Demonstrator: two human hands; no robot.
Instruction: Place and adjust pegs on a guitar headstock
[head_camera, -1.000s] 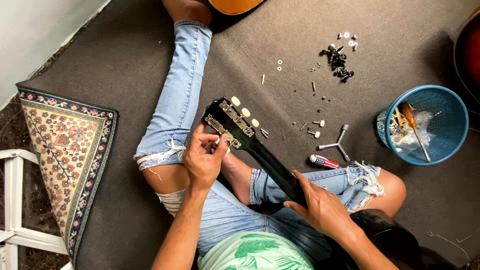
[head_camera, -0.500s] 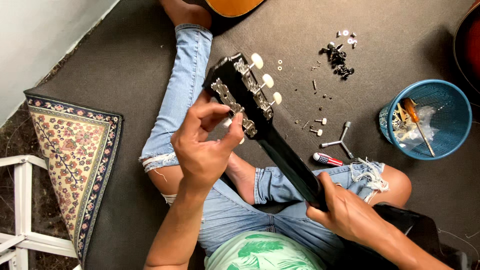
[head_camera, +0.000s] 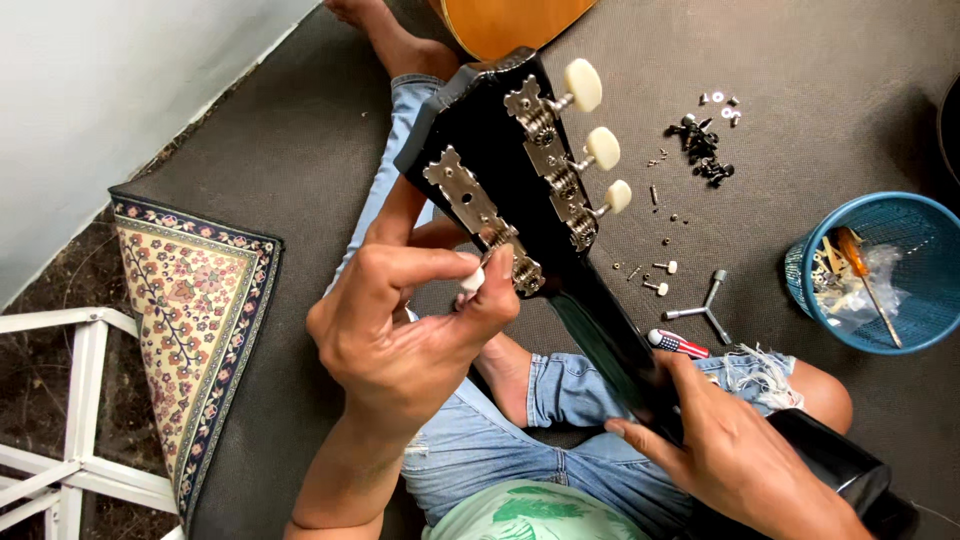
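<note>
My left hand (head_camera: 400, 330) pinches a cream tuning peg (head_camera: 473, 280) on the black guitar headstock (head_camera: 500, 170), raised above my lap. My right hand (head_camera: 730, 450) wraps closed around the neck (head_camera: 615, 345).

You sit on a dark grey carpeted floor (head_camera: 280, 150), with a patterned rug (head_camera: 190, 330) lying at your left beside a white frame (head_camera: 80, 400). At your right lie a blue basket (head_camera: 880, 270), a pile of black parts (head_camera: 700, 145), scattered screws (head_camera: 655, 270), a three-way wrench (head_camera: 705, 310) and a screwdriver (head_camera: 680, 344).
</note>
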